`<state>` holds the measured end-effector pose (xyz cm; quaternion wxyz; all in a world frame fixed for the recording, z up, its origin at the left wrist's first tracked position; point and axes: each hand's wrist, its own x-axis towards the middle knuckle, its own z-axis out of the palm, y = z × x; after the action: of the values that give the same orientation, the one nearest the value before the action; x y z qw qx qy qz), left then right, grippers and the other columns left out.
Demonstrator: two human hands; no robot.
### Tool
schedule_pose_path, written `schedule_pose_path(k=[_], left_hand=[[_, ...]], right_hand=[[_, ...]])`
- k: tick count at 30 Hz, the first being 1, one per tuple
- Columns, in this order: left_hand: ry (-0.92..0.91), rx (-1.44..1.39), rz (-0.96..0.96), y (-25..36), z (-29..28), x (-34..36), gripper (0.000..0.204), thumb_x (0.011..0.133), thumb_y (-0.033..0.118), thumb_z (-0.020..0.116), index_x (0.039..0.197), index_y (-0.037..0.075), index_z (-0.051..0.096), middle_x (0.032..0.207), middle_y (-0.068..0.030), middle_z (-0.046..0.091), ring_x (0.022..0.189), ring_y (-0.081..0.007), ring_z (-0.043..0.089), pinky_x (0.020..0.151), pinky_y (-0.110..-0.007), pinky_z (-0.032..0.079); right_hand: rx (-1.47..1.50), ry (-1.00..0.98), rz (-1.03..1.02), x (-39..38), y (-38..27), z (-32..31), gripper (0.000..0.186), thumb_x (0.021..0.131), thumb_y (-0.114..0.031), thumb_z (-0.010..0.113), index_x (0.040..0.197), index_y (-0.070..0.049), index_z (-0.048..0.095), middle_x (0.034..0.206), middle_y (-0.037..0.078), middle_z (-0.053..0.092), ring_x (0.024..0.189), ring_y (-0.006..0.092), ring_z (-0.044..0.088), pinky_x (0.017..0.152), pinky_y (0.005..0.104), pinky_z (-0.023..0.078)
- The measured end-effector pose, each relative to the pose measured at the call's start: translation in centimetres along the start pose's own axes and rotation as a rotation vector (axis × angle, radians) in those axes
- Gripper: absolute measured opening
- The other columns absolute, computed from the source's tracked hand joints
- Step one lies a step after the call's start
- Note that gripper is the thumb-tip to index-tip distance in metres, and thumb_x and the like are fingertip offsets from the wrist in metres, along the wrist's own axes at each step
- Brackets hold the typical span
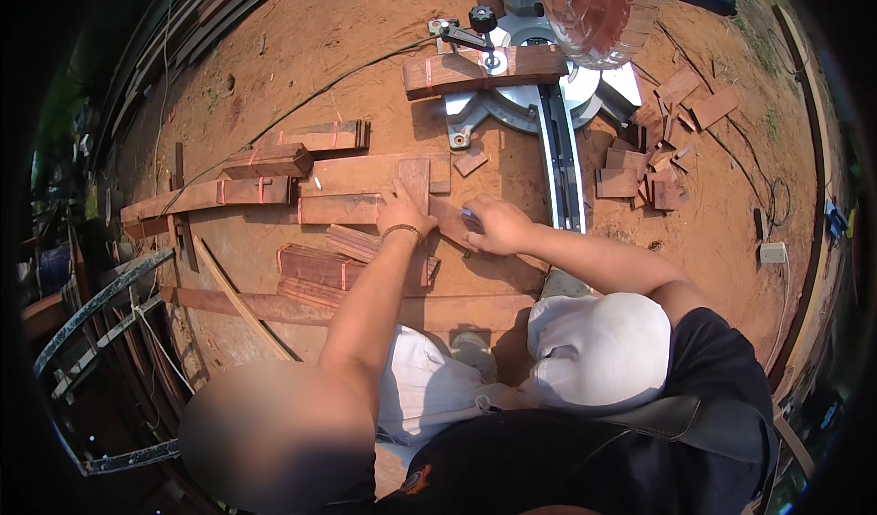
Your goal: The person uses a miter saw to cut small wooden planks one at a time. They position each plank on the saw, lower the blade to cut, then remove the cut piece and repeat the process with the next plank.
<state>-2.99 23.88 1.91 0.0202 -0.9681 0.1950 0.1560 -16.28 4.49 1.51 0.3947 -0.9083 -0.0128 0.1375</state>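
Observation:
My left hand, with a beaded band at the wrist, grips a short reddish-brown board and presses it down over other wood. Against its right side lies a second board, set at a slant. My right hand is closed on a slim blue pen, just above the slanted board; the pen's tip is hard to make out. Under and left of the left hand are a flat plank and a bundle of wood strips with pink bands.
Ahead stands a mitre saw with a banded wood bundle clamped on it. Offcuts lie heaped at its right. More bundles rest at the left. A black cable crosses the dirt, and a metal frame stands at far left.

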Motion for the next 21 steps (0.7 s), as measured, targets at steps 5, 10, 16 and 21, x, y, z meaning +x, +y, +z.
schedule_pose_path(k=[5, 10, 16, 21], left_hand=[[-0.344, -0.803, -0.012, 2.5, -0.2, 3.3, 0.102, 0.077, 0.033, 0.085, 0.157, -0.005, 0.035, 0.113, -0.024, 0.072, 0.119, -0.042, 0.068, 0.104, -0.048, 0.053], [-0.131, -0.27, 0.099, 2.2, -0.1, 3.1, 0.091, 0.081, 0.039, 0.084, 0.151, -0.003, 0.044, 0.125, -0.0282, 0.066, 0.119, -0.0425, 0.066, 0.104, -0.049, 0.053], [-0.23, 0.033, 0.026, 3.2, -0.1, 2.2, 0.107, 0.079, 0.039, 0.088, 0.159, -0.001, 0.029, 0.143, -0.032, 0.056, 0.125, -0.0434, 0.063, 0.105, -0.05, 0.053], [-0.485, -0.93, -0.218, 1.3, -3.9, 4.4, 0.112, 0.081, 0.02, 0.087, 0.165, -0.002, 0.016, 0.128, -0.0256, 0.066, 0.11, -0.0308, 0.071, 0.092, -0.042, 0.06]], right_hand=[[0.637, -0.096, 0.266, -0.5, -0.1, 2.7, 0.087, 0.089, -0.044, 0.079, 0.152, 0.004, 0.041, 0.129, 0.02, 0.066, 0.115, 0.0362, 0.066, 0.099, 0.0446, 0.052], [0.79, -0.225, 0.317, -3.2, 2.4, 3.4, 0.057, 0.101, -0.026, 0.067, 0.148, 0.004, 0.051, 0.132, 0.018, 0.068, 0.122, 0.0237, 0.066, 0.104, 0.0372, 0.051], [0.547, -0.333, 0.401, -6.0, 6.6, 4.9, 0.05, 0.1, -0.025, 0.067, 0.14, 0.005, 0.059, 0.118, 0.016, 0.075, 0.112, 0.0219, 0.071, 0.102, 0.0346, 0.052], [0.678, -0.2, 0.407, -5.3, 3.9, 3.8, 0.067, 0.1, -0.036, 0.073, 0.148, 0.005, 0.051, 0.124, 0.016, 0.072, 0.117, 0.0263, 0.068, 0.105, 0.0371, 0.05]])
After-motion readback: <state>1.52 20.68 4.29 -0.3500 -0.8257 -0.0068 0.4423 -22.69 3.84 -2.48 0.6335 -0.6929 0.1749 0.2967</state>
